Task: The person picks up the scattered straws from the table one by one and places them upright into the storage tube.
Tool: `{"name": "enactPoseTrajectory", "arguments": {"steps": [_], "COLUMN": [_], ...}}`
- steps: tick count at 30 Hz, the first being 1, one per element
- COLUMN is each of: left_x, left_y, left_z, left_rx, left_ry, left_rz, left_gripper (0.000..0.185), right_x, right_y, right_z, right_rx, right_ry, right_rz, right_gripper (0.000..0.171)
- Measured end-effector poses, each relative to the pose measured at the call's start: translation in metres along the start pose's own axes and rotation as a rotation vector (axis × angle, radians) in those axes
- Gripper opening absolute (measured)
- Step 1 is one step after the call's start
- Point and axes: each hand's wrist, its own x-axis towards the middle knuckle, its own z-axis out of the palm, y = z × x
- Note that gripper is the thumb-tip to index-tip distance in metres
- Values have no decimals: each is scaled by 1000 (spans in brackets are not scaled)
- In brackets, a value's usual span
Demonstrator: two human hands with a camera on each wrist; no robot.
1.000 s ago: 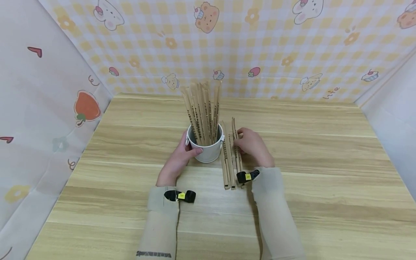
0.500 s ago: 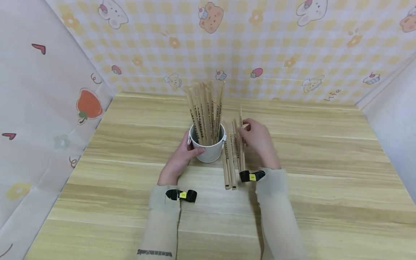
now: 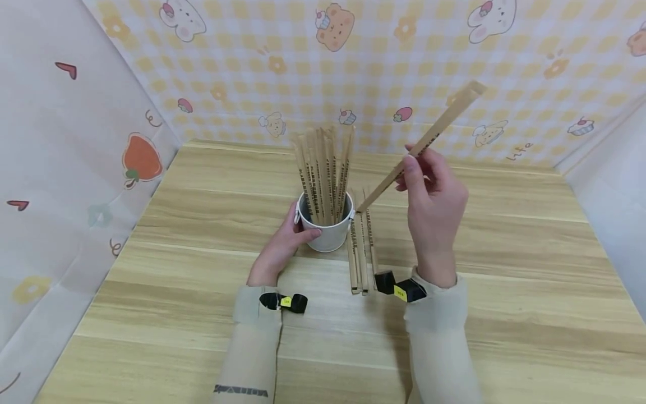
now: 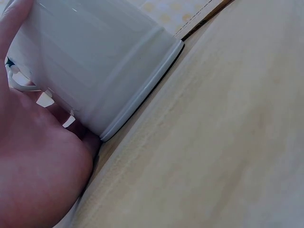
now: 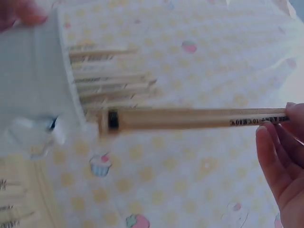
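The right hand [image 3: 435,205] is raised above the desk [image 3: 504,269], and its grip is a pinch: thumb and fingertips [image 5: 280,142] close on a single paper-wrapped chopstick pair [image 3: 419,147] a little below its middle. The packet slants, its upper end high toward the back wall and its lower end just at the rim of the white bucket [image 3: 328,230], on the bucket's right side. Holding it partway along likely gives the hand control over that lower tip, so it can be steered at the narrow opening. In the right wrist view the packet's end sits right beside the bucket's edge; whether it touches cannot be told.

The left hand [image 3: 279,247] has its grip wrapped on the bucket's lower left side, thumb across the front and palm against the wall, as the left wrist view shows [image 4: 42,161]. That hold probably steadies the light bucket so it does not slide or tip.

Inside the bucket stands a bundle of packets [image 3: 325,174], upright and fanned slightly, their tops well above the rim. Just right of the bucket, a few more packets [image 3: 360,247] lie flat on the desk, side by side, under the raised hand. Patterned sheets with cartoon animals [image 3: 333,25] screen the desk behind and to the left.
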Motion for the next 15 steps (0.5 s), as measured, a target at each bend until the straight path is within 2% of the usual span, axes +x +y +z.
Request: {"name": "enactPoseTrajectory", "arguments": {"steps": [3,7,11,15], "left_x": [0,0,-1,-1], "left_y": [-1,-1,0,1], "left_z": [-1,-1,-1,1], "left_rx": [-5,-4,-2,-10], "left_ry": [-6,-9,-3,-12], "left_rz": [5,10,5,5], "left_gripper": [84,82,83,83], "right_x": [-1,-2,-6,-10], "right_y": [-5,7,21,31], "right_z": [5,14,24,31], "right_rx": [44,25,-66,-207], "right_ry": [-10,-76,-147,-212], "right_rz": [-48,-81,-95,-112], "right_gripper": [19,21,22,23]}}
